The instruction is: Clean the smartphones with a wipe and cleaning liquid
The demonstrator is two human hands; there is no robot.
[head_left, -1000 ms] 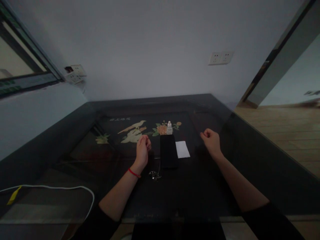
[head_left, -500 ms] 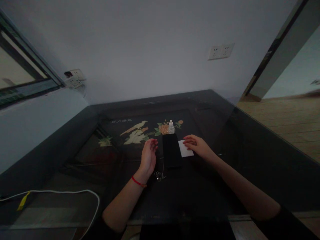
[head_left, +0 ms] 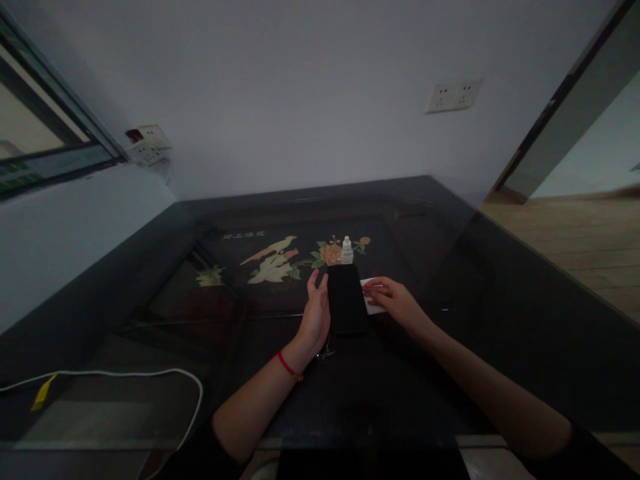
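A black phone (head_left: 345, 298) lies flat on the dark glass-topped table (head_left: 450, 347). My left hand (head_left: 316, 315), with a red string at the wrist, rests against the phone's left edge, fingers extended. My right hand (head_left: 395, 301) touches the phone's right edge and lies over a white cloth or paper (head_left: 371, 305), fingers stretched forward. A small clear dropper bottle (head_left: 347, 251) stands upright just beyond the phone's far end. Small metal keys (head_left: 324, 353) lie near my left wrist, partly hidden.
The table shows an inlaid bird and flower picture (head_left: 280, 257) under glass. A white cable (head_left: 150, 380) with a yellow tag curves along the near left. Wall sockets (head_left: 453, 95) sit on the far wall, a doorway with wood floor (head_left: 575, 233) to the right.
Both hands were loosely closed and apart a second ago; they have opened and come together on either side of the phone. The right hand moved left over the white sheet.
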